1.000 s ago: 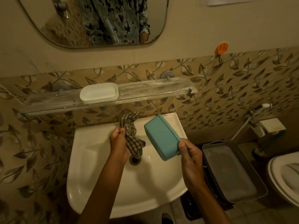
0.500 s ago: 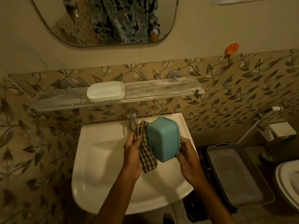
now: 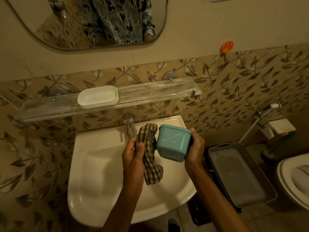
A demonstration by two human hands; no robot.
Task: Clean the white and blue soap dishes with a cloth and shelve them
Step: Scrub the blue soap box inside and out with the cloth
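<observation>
Now, blue dish (image 3: 173,144) in R hand (image 3: 194,148), cloth (image 3: 153,171) at L edge

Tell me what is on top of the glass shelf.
The white soap dish sits on the shelf, left of middle. The patch beneath it is covered.

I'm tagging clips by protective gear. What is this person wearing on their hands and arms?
Nothing protective: the left hand and right hand are ungloved, and both forearms are bare down to the frame's edge. No watch, bracelet or ring shows. The mirror reflects a pale garment with dark blotches, its sleeve ending in a cuff.
</observation>
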